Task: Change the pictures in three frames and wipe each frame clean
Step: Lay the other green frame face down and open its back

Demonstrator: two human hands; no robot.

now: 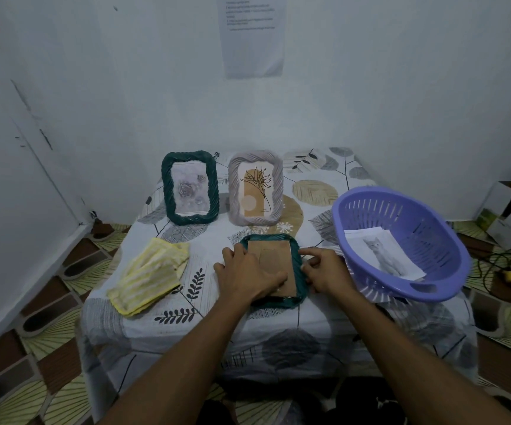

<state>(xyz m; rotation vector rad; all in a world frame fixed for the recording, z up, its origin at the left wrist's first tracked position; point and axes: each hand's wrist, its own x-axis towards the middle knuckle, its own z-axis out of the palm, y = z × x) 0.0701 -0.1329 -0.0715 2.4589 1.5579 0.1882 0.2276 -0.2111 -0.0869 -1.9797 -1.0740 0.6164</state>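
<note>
Green frame (278, 303) lies face down on the worktop (205, 240), long axis pointing away from the person; left hand (248, 277) flat, fingers straight, presses the backing (275, 256); right hand (324, 271) curled just beside the right rim, actual grip unclear

Looks like a corner of a modest home: bare, scuffed white walls (94, 87) meeting above a floor (49, 378) of brown and green fan-patterned tiles, with a low table under a leaf-printed cloth (217, 329) set close to the corner. Shows it too in household odds and ends: a lilac plastic basket (450, 240), a yellow striped rag (150, 277), ornamental picture frames (168, 191), and cardboard boxes (505, 207) on the floor at right. Carries one less homely note, a printed sheet (252, 35) stuck to the back wall.
</note>
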